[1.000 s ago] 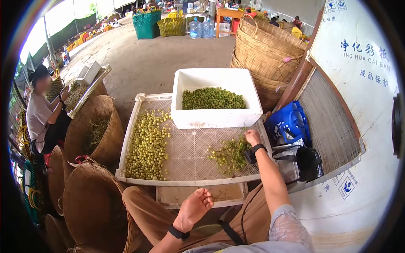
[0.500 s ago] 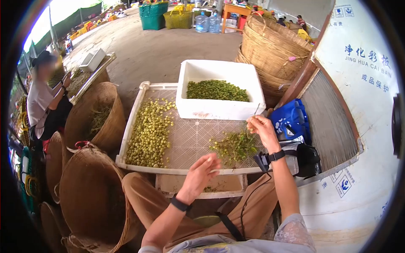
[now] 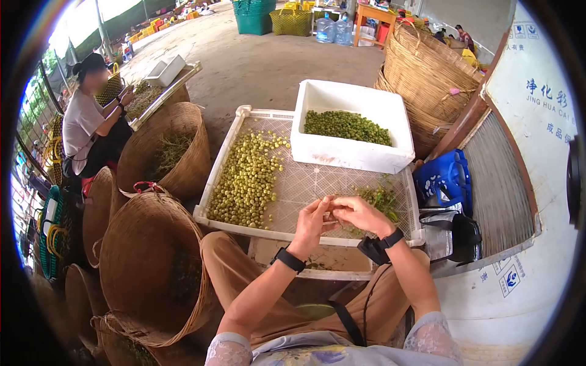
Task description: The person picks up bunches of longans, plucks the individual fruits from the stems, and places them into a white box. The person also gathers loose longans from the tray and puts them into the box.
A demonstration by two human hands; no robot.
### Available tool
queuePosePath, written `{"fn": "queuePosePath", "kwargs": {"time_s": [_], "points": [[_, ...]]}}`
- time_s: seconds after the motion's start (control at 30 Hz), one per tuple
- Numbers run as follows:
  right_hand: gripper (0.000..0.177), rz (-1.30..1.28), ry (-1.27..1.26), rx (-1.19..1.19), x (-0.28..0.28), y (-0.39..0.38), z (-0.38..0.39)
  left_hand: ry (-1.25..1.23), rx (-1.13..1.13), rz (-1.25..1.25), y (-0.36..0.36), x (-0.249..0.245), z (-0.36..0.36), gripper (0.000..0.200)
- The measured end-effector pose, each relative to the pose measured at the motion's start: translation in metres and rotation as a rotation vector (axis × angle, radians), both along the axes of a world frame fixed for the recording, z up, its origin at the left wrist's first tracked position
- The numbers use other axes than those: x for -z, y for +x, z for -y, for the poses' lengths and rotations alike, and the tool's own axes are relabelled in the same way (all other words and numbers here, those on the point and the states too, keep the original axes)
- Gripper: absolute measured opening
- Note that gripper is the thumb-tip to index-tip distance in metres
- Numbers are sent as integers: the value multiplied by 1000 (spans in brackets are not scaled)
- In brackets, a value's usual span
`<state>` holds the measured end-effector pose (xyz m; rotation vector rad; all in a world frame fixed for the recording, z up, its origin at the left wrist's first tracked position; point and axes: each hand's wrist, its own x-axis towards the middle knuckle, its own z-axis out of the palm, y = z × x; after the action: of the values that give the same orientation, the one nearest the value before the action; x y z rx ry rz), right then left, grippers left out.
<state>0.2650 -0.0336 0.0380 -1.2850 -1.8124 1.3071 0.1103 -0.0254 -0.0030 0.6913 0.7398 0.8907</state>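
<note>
both hands have been brought together since the earlier frame: the left hand [image 3: 311,224] and the right hand [image 3: 362,216] now meet above the near side of the mesh tray [image 3: 294,186]. the fingers are curled toward one another; whether anything is pinched cannot be told. leafy fruit sprigs [image 3: 381,197] lie on the tray's right side, partly hidden by the right hand. loose pale-green fruits [image 3: 245,183] are spread at its left. anything small between the fingers could be dropped over the near rim through a slack grip; darker green fruits [image 3: 348,127] could be spilled if the foam box [image 3: 351,154] were knocked.
</note>
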Motion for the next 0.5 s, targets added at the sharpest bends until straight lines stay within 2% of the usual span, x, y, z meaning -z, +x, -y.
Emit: {"fn": "queuePosePath", "kwargs": {"time_s": [0.03, 0.1, 0.17, 0.23, 0.3, 0.33, 0.37, 0.43, 0.5], "points": [[19, -127, 63, 22, 6, -2, 1, -1, -8, 1, -2, 1, -2, 36], [20, -95, 53, 54, 16, -2, 1, -22, -33, 22, 0, 2, -2, 35], [21, 31, 174, 81, 26, 3, -4, -15, -26, -28, 6, 5, -1, 34], [22, 52, 98, 156, 38, 4, -6, 66, -83, -99, 1, 15, -4, 32], [13, 117, 128, 181, 34, -1, -5, 123, -75, -105, -1, 33, -11, 31], [9, 93, 73, 181, 27, -7, -5, 133, -43, -87, -8, 27, -14, 30], [6, 80, 10, 199, 21, -9, -2, 200, -29, -197, -18, 11, -12, 29], [2, 95, -29, 177, 26, -10, -2, 213, -68, -177, -33, 6, -12, 32], [4, 54, -71, 155, 25, -15, 0, 196, -57, -176, -51, 2, -16, 32]]}}
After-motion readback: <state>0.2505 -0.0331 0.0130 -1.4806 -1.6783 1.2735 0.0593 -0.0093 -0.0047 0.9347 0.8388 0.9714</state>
